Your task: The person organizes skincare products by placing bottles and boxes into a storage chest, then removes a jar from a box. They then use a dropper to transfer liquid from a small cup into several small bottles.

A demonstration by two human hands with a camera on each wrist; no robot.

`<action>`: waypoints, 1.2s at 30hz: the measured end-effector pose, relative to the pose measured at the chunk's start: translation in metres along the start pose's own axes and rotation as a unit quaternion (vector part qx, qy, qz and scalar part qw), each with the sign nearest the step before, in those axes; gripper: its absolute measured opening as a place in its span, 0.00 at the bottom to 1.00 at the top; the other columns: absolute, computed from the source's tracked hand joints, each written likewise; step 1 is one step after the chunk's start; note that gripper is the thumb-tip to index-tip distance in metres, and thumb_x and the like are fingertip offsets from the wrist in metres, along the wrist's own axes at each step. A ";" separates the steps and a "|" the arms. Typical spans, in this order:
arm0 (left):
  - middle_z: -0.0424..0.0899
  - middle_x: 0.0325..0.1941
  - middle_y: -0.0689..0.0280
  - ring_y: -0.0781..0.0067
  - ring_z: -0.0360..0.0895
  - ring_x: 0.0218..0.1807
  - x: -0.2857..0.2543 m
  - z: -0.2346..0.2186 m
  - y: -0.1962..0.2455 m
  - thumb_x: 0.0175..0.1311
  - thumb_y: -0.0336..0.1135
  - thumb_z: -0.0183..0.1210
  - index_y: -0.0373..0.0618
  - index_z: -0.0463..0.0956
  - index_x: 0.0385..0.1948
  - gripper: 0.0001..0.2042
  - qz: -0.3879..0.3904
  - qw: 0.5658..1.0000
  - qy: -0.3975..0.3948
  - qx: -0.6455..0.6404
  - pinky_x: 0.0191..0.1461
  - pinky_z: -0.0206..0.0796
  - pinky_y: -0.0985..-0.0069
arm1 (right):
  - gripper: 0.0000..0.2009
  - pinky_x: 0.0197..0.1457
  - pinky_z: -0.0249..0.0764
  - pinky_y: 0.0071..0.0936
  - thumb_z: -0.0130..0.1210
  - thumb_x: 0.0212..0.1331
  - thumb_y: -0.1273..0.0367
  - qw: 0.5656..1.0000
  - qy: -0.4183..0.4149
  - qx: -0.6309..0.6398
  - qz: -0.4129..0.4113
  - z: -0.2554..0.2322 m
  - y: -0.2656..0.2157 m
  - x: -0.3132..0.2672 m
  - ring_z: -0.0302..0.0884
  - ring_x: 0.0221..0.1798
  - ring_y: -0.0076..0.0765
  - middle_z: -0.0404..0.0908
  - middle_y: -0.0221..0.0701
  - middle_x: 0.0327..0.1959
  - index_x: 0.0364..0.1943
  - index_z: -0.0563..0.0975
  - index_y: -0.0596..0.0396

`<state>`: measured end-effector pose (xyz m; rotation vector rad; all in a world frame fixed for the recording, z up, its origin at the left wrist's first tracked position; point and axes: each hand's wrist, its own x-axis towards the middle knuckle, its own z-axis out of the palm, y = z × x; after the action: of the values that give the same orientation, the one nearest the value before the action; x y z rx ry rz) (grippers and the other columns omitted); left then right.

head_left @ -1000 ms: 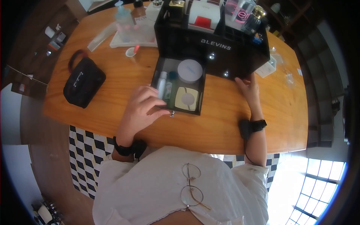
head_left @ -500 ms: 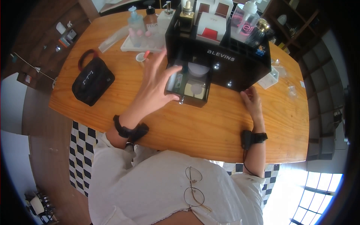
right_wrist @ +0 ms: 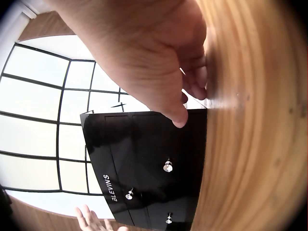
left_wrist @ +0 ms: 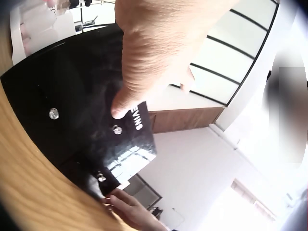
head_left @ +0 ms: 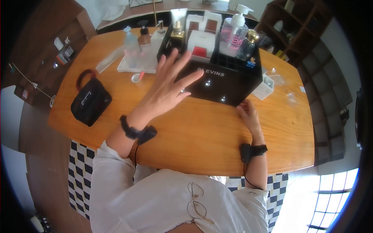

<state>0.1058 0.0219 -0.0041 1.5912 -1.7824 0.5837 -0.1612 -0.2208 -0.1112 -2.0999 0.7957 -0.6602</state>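
Note:
A black organizer box (head_left: pixel 237 83) lettered "BLEVINS" stands on the wooden table, clear knobs (right_wrist: pixel 167 166) on its drawer fronts. All its drawers sit flush, so their contents are hidden. Just before its left part, my left hand (head_left: pixel 165 89) is raised with fingers spread and holds nothing. In the left wrist view, the thumb overlaps the lettering. My right hand (head_left: pixel 249 116) holds the organizer's lower right corner, thumb at the front edge and the other fingers bent round the side near the tabletop. A pump bottle (head_left: pixel 233 37), a perfume bottle (head_left: pixel 247 44) and white boxes (head_left: pixel 201 42) fill the organizer's top.
A black pouch (head_left: pixel 89 103) with a red-and-black strap lies at the table's left. Behind my left hand are a white tray (head_left: pixel 124 66) of small bottles and a little white cup (head_left: pixel 136 79). A white box (head_left: pixel 264 91) and clear plastic scraps (head_left: pixel 291 98) lie right of the organizer.
The left drawer, earlier pulled out with cosmetics showing, has gone into the organizer. My left hand moved forward from its front, then lifted off with fingers spread. My right hand stayed at the corner.

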 end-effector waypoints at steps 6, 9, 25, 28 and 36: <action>0.84 0.46 0.64 0.64 0.82 0.48 -0.032 -0.002 -0.011 0.52 0.21 0.69 0.45 0.81 0.42 0.15 -0.011 0.996 0.010 -0.083 0.49 0.76 0.70 | 0.15 0.45 0.79 0.27 0.64 0.60 0.71 0.998 0.001 -0.029 -0.050 0.000 0.008 0.001 0.81 0.43 0.30 0.81 0.33 0.39 0.49 0.76 0.60; 0.84 0.33 0.63 0.65 0.83 0.35 -0.046 0.000 -0.016 0.57 0.23 0.67 0.43 0.82 0.36 0.07 -0.077 0.991 0.012 -0.113 0.37 0.75 0.71 | 0.15 0.45 0.79 0.27 0.64 0.59 0.72 0.998 -0.003 -0.039 -0.058 -0.001 0.008 0.001 0.81 0.43 0.30 0.79 0.33 0.39 0.48 0.76 0.60; 0.68 0.13 0.61 0.62 0.67 0.16 -0.071 0.021 -0.026 0.61 0.33 0.65 0.41 0.65 0.14 0.19 -0.106 0.982 -0.029 -0.153 0.21 0.57 0.68 | 0.10 0.43 0.78 0.26 0.63 0.59 0.74 0.998 -0.008 -0.039 -0.056 -0.005 0.003 -0.001 0.81 0.40 0.28 0.80 0.30 0.36 0.43 0.78 0.60; 0.67 0.12 0.61 0.63 0.66 0.15 -0.072 0.021 -0.027 0.61 0.32 0.65 0.41 0.64 0.13 0.20 -0.100 0.983 -0.031 -0.152 0.21 0.57 0.69 | 0.06 0.39 0.77 0.24 0.62 0.61 0.72 0.998 0.040 -0.006 -0.044 -0.002 0.002 -0.001 0.80 0.34 0.25 0.81 0.28 0.29 0.38 0.79 0.59; 0.68 0.14 0.61 0.59 0.68 0.17 -0.073 0.020 -0.025 0.60 0.32 0.64 0.42 0.65 0.14 0.18 -0.123 0.980 -0.039 -0.151 0.21 0.59 0.67 | 0.11 0.28 0.70 0.18 0.59 0.66 0.68 0.994 0.093 0.033 0.048 -0.012 -0.008 -0.006 0.73 0.22 0.16 0.78 0.25 0.18 0.26 0.80 0.58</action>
<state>0.1295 0.0537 -0.0732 1.6039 -1.6061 0.1289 -0.1709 -0.2185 -0.0994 -1.9478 0.9587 -0.8276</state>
